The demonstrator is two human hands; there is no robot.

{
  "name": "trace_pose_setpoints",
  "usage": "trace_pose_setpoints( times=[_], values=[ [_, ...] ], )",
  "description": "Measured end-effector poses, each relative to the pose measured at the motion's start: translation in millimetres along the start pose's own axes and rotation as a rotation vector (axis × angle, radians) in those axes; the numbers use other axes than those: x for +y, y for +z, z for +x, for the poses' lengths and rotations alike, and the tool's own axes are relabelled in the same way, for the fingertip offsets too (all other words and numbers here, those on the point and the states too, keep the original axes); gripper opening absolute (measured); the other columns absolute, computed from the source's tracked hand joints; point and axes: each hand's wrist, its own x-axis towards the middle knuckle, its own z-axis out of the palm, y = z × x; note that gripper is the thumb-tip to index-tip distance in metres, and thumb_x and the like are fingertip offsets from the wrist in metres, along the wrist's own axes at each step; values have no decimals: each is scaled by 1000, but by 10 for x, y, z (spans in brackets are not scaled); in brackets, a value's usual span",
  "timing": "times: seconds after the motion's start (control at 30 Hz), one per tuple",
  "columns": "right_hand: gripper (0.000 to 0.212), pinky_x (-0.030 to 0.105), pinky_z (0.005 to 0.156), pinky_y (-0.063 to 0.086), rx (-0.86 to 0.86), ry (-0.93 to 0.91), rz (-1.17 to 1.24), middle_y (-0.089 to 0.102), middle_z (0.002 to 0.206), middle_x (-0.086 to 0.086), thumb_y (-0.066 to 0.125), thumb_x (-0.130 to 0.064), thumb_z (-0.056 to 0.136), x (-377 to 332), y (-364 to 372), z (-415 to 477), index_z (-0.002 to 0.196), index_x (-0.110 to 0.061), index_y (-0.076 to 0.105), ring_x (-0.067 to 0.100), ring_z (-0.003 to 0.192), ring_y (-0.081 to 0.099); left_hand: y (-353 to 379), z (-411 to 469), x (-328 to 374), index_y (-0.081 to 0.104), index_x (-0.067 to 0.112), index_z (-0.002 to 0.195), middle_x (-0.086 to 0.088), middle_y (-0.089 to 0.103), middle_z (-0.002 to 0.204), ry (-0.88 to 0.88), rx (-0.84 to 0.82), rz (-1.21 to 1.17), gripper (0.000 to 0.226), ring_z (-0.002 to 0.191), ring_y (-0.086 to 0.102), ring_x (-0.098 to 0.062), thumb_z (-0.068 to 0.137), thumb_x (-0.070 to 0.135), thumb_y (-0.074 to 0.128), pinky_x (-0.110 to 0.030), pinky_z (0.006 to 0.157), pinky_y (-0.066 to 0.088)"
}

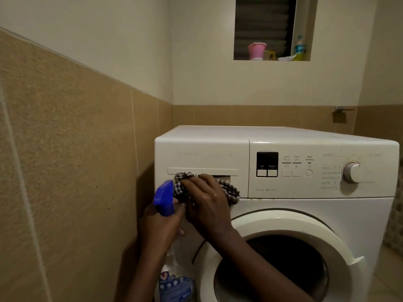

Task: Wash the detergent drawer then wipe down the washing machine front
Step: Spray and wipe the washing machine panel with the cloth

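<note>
A white front-loading washing machine (305,214) stands against the tiled wall. Its detergent drawer (202,158) sits shut at the upper left of the front. My right hand (205,203) presses a black-and-white checked cloth (229,189) against the drawer's handle recess. My left hand (162,225) grips a clear spray bottle (174,282) with a blue trigger head (164,198), held just left of the cloth. The bottle's lower part carries a blue label.
The round door (283,227) has a dark glass centre. A control panel with a display (267,164), buttons and a dial (352,172) lies to the right. Brown wall tiles (76,160) close in on the left. A window ledge holds a pink cup (256,50) and a bottle (299,46).
</note>
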Motion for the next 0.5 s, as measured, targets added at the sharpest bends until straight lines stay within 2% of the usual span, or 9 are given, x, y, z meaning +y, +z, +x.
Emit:
trace_pose_setpoints(
  times=[0.13, 0.2, 0.3, 0.4, 0.43, 0.5],
  values=[
    [40, 31, 76, 47, -74, -53, -40, 65, 113, -2, 66, -19, 75, 8, -29, 20, 115, -17, 66, 19, 101, 52, -16, 20, -36, 62, 15, 104, -13, 71, 76, 50, 20, 72, 21, 54, 66, -19, 85, 14, 71, -22, 49, 42],
    [38, 30, 72, 46, -122, -98, -112, 64, 110, -1, 65, -23, 76, 83, -86, 1, 114, -19, 65, 19, 97, 52, 11, -13, -78, 63, 15, 104, -13, 72, 73, 42, 4, 80, 21, 57, 68, -21, 84, 14, 71, -25, 57, 46],
    [33, 30, 68, 44, -114, -85, -218, 63, 103, 0, 64, -30, 77, 241, -249, -19, 109, -21, 67, 21, 92, 53, 10, -35, -146, 64, 15, 106, -15, 72, 74, -35, -27, -30, 26, 55, 68, -29, 83, 11, 74, -36, 69, 56],
    [35, 31, 70, 45, -72, -34, -272, 61, 101, 1, 66, -28, 76, 428, -442, -117, 109, -19, 67, 22, 91, 54, 6, -34, -193, 64, 7, 108, -19, 70, 76, -10, -73, -38, 26, 50, 66, -25, 85, 12, 73, -31, 51, 55],
    [36, 31, 69, 45, -58, -11, -272, 61, 100, 1, 68, -26, 74, 454, -470, -160, 109, -19, 67, 22, 90, 53, 18, -32, -192, 64, 6, 110, -19, 69, 78, 10, -77, -24, 27, 52, 66, -26, 85, 13, 73, -30, 49, 54],
    [38, 32, 67, 46, -34, 43, -238, 59, 99, 3, 71, -21, 73, 430, -445, -221, 110, -17, 67, 23, 88, 53, 63, -33, -171, 63, 6, 112, -17, 67, 74, 15, -86, -56, 31, 56, 65, -31, 83, 11, 74, -34, 54, 55]
  ],
)
